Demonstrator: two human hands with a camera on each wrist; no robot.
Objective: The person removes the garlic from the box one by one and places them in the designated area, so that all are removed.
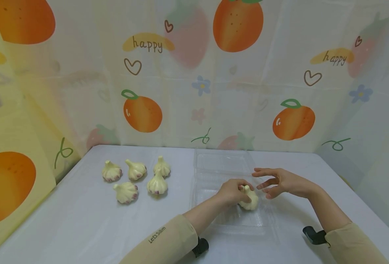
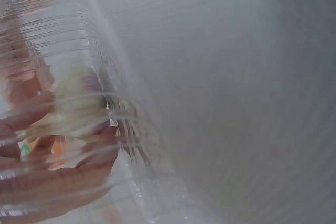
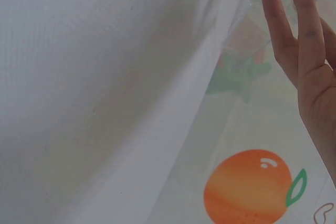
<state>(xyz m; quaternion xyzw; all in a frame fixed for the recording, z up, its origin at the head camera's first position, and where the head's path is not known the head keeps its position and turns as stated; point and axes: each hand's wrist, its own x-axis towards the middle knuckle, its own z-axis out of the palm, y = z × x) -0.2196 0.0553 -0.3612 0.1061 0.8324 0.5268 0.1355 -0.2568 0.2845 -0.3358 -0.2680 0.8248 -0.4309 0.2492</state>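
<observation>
My left hand (image 1: 233, 191) grips a pale garlic bulb (image 1: 249, 199) and sets it inside a clear plastic tray (image 1: 214, 168) on the white table. Seen through the tray's ribbed wall (image 2: 63, 35) in the left wrist view, the bulb (image 2: 73, 106) sits between my fingers (image 2: 58, 182). My right hand (image 1: 280, 181) hovers just right of the bulb, fingers spread and holding nothing. In the right wrist view its straight fingers (image 3: 302, 35) reach toward the tray's rim. Several more garlic bulbs (image 1: 136, 169) lie in a cluster at the table's left.
The white table (image 1: 82, 220) is walled on three sides by a fruit-printed curtain (image 1: 141, 113). Black wrist camera mounts (image 1: 313, 234) sit on both sleeves.
</observation>
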